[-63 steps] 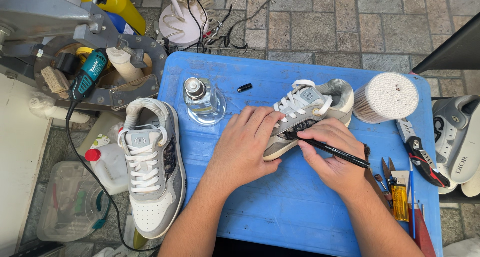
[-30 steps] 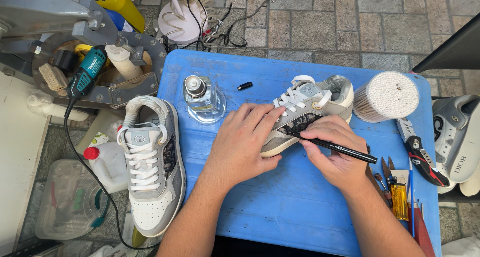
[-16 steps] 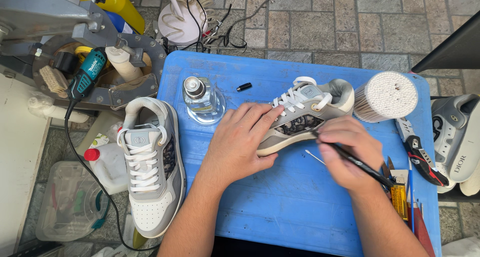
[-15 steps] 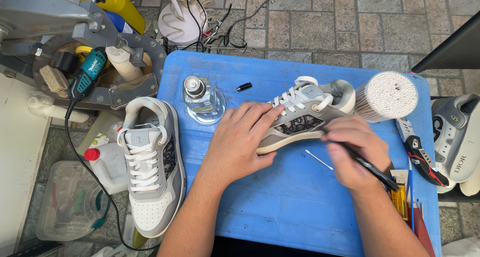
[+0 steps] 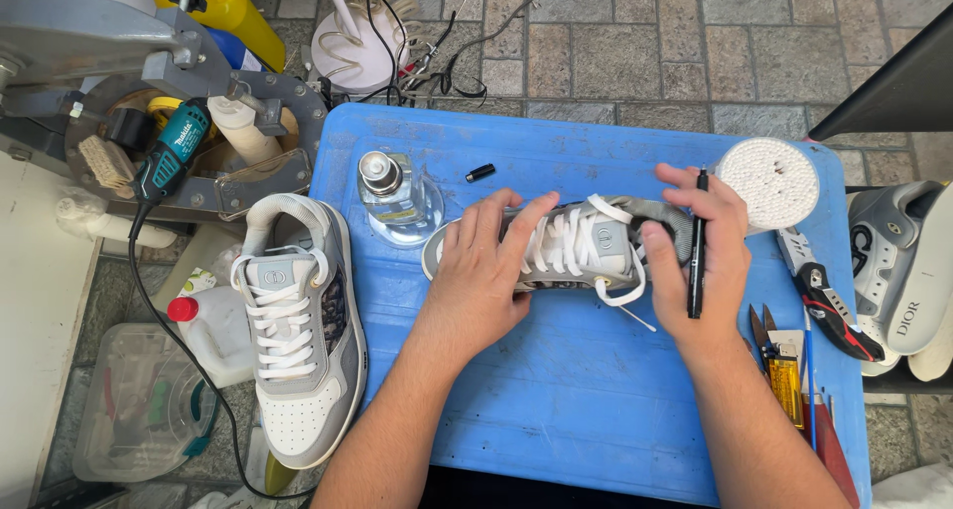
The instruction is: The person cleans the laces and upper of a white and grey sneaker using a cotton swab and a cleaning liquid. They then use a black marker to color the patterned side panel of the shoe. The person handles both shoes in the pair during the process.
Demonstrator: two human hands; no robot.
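Note:
A grey and white sneaker [image 5: 581,246] with white laces lies across the blue table [image 5: 576,410], toe to the left. My left hand [image 5: 486,271] clasps its toe end. My right hand [image 5: 700,251] grips the heel end and also holds a black pen [image 5: 697,246] upright between the fingers. The matching sneaker [image 5: 293,330] rests at the table's left edge, laces up.
A clear glass bottle [image 5: 392,193] and a small black cap [image 5: 480,173] sit at the back of the table. A white round spool [image 5: 769,182] stands at the right, with pliers [image 5: 824,296], scissors [image 5: 762,328] and a lighter [image 5: 786,390] near it. A teal power tool [image 5: 169,152] lies at the left.
The sneaker has been turned from its side to lie level with laces up. My right hand lifted the pen off the shoe side and now grips the heel.

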